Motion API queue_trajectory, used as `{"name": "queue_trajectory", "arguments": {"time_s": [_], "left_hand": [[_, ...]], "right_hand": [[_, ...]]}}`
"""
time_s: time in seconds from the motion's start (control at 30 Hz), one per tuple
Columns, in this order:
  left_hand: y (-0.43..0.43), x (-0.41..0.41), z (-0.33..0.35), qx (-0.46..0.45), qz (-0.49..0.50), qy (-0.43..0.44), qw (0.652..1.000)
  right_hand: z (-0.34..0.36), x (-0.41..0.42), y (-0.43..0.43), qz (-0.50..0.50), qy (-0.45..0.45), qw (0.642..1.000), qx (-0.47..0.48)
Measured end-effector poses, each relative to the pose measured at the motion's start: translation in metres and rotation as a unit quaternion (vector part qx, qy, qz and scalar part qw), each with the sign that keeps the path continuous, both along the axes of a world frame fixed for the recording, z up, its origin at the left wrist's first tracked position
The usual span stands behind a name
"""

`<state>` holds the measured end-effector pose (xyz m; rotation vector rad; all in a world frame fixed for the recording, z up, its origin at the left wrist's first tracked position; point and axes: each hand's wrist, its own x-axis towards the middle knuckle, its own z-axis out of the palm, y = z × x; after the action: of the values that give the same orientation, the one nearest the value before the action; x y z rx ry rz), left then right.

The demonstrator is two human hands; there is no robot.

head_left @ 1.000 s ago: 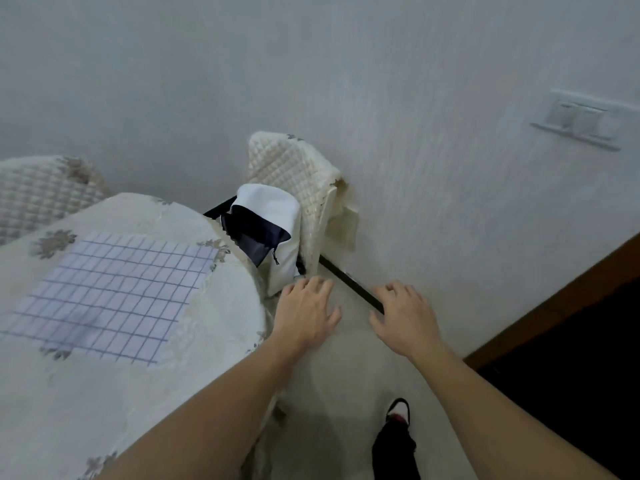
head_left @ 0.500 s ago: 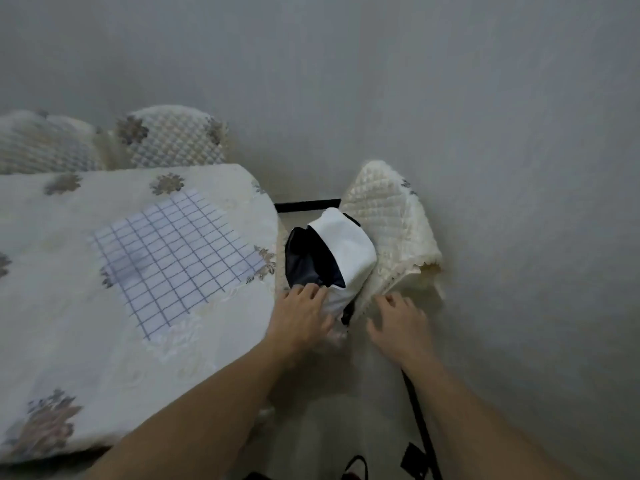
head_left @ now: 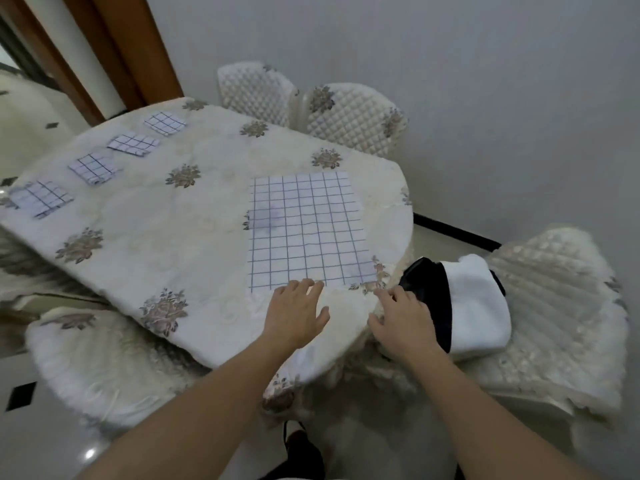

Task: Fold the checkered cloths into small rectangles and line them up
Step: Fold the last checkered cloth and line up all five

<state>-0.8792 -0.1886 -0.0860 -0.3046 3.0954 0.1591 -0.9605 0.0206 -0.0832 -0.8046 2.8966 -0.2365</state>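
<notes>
Left hand [head_left: 296,313], fingers spread flat, rests at the six o'clock edge of the unfolded checkered cloth [head_left: 304,230]. Right hand [head_left: 401,320], loosely curled, holds nothing

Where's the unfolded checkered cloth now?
In the head view, the unfolded cloth lies at the right end of the table, its near edge by the left hand, left of the black-and-white bag.
</notes>
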Motion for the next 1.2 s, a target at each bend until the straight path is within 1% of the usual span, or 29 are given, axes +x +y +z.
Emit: {"name": "queue_trajectory", "arguments": {"time_s": [0.13,0.27,0.33,0.43,0.57,0.73,0.9,1.0,1.1,1.2], "left_hand": [[-0.045,-0.01,-0.011,0.008,0.041,0.007,0.999],[-0.084,-0.023,-0.032,0.008,0.048,0.019,0.999],[-0.099,-0.03,-0.042,0.005,0.046,0.01,0.999],[-0.112,-0.035,-0.057,0.011,0.033,0.002,0.999],[-0.124,-0.046,-0.078,0.028,-0.029,-0.002,0.999],[-0.131,-0.055,-0.105,0.047,-0.075,-0.01,0.996],[-0.13,-0.053,-0.131,0.044,-0.098,0.004,0.994],[-0.125,-0.054,-0.14,0.024,-0.084,0.042,0.995],[-0.122,-0.053,-0.146,0.003,-0.084,0.082,0.993],[-0.122,-0.053,-0.148,-0.008,-0.087,0.103,0.991]], "right_hand": [[-0.007,-0.027,-0.043,0.034,-0.001,0.999,0.015],[-0.021,-0.05,-0.073,0.062,-0.009,0.997,0.043],[-0.032,-0.059,-0.081,0.069,-0.017,0.996,0.057],[-0.05,-0.068,-0.085,0.079,-0.041,0.994,0.058],[-0.075,-0.091,-0.091,0.122,-0.057,0.989,0.053],[-0.109,-0.117,-0.096,0.197,0.0,0.98,0.032],[-0.137,-0.134,-0.098,0.254,0.015,0.967,0.007],[-0.149,-0.137,-0.095,0.254,0.025,0.966,-0.029],[-0.156,-0.135,-0.094,0.247,0.062,0.965,-0.064],[-0.161,-0.135,-0.093,0.25,0.101,0.958,-0.098]]}}
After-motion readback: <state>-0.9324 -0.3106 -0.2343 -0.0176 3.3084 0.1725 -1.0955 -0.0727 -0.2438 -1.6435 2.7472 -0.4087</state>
